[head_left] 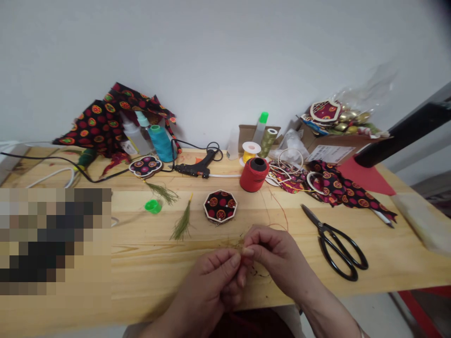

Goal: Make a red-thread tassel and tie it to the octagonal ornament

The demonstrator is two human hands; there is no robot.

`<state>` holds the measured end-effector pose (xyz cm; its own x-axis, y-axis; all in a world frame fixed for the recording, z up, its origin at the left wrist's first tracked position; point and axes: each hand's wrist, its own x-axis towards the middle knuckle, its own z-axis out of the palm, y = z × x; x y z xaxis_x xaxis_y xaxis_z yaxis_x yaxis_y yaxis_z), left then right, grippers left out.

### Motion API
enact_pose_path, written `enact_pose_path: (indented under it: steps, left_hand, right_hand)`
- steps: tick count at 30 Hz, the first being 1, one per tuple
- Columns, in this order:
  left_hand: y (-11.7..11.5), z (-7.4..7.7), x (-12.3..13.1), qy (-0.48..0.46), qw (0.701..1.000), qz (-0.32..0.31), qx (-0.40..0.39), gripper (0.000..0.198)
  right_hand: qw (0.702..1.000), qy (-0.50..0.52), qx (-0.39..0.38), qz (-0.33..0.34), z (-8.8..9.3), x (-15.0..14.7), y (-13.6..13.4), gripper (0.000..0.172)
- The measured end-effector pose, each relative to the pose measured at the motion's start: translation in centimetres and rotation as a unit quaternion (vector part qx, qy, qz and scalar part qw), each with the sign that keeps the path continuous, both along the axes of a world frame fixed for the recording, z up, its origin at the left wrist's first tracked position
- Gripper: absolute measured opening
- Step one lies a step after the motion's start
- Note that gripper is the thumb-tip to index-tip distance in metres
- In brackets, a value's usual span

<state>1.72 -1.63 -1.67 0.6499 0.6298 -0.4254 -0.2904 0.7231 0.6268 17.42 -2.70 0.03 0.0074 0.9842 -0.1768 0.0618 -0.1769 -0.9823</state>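
The red thread (pixel 283 215) curves over the worktop (pixel 141 281) from the right and passes behind your right hand (pixel 270 256). Your left hand (pixel 214 277) meets it at the near edge, thumb and fingers of each pinched together, fingertips touching; what they grip is too fine to make out. Just beyond lies an octagonal patterned piece (pixel 220 206), with a loose green tassel (pixel 182 220) to its left and black-handled scissors (pixel 334 241) well to the right. Farther back stand a red thread spool (pixel 253 176) and, left of it, a black glue gun (pixel 197 168). Patterned cloth (pixel 102 122) drapes over bottles at far left.
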Motion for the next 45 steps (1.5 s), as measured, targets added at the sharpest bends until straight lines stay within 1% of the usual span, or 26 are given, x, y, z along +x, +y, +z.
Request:
enact_pose_path:
  steps: [5, 10, 13, 16, 19, 21, 23, 26, 29, 31, 35, 38, 42, 45]
  left_hand:
    - [0.0, 0.2, 0.1, 0.007, 1.000, 0.002, -0.004, 0.029]
    - [-0.1, 0.1, 0.0, 0.021, 1.000, 0.002, 0.018, 0.029]
    - [-0.1, -0.2, -0.2, 0.055, 0.997, -0.002, 0.047, 0.026]
    - [0.2, 0.1, -0.5, 0.102, 0.986, -0.009, 0.130, 0.021]
    - [0.7, 0.7, -0.8, 0.149, 0.955, -0.003, 0.257, 0.015]
    - [0.9, 1.1, -1.1, 0.186, 0.929, 0.015, 0.319, 0.017]
    - [1.1, 1.2, -1.3, 0.203, 0.917, 0.057, 0.338, 0.015]
    - [1.1, 1.2, -1.4, 0.202, 0.916, 0.126, 0.323, 0.011]
    - [1.0, 1.0, -1.4, 0.192, 0.923, 0.155, 0.295, 0.009]
    - [1.0, 0.9, -1.4, 0.179, 0.932, 0.164, 0.270, 0.009]
    - [0.9, 0.5, -1.1, 0.157, 0.943, 0.195, 0.221, 0.005]
    - [0.9, 0.5, -0.9, 0.131, 0.948, 0.215, 0.195, 0.006]
    - [1.1, 0.9, -0.6, 0.113, 0.955, 0.210, 0.176, 0.009]
    - [1.3, 1.0, -0.7, 0.104, 0.963, 0.196, 0.152, 0.012]
  right_hand:
    - [0.999, -0.034, 0.019, 0.013, 0.3, 0.1, 0.0, 0.013]
    - [0.998, -0.056, 0.033, 0.023, 0.5, 0.1, 0.2, 0.014]
    - [0.996, -0.065, 0.044, 0.029, 0.6, 0.1, 0.1, 0.015]
    - [0.996, -0.058, 0.065, 0.031, 0.9, 0.0, 0.0, 0.017]
    - [0.995, -0.029, 0.096, 0.029, 1.2, -0.1, 0.0, 0.016]
    - [0.993, -0.004, 0.117, 0.027, 1.4, 0.0, -0.1, 0.013]
    - [0.991, 0.024, 0.126, 0.030, 1.4, -0.1, -0.1, 0.017]
    - [0.988, 0.092, 0.116, 0.053, 1.1, -0.6, -0.1, 0.031]
    - [0.980, 0.157, 0.099, 0.070, 0.6, -1.4, -0.4, 0.036]
    - [0.979, 0.169, 0.089, 0.066, 0.2, -1.9, -0.6, 0.034]
    - [0.985, 0.135, 0.084, 0.066, -0.2, -2.3, -0.7, 0.031]
    - [0.989, 0.098, 0.092, 0.059, -0.2, -2.4, -0.4, 0.029]
    - [0.993, 0.053, 0.101, 0.036, -0.3, -2.5, -0.2, 0.022]
    - [0.994, 0.008, 0.104, 0.036, -0.4, -2.4, -0.3, 0.019]
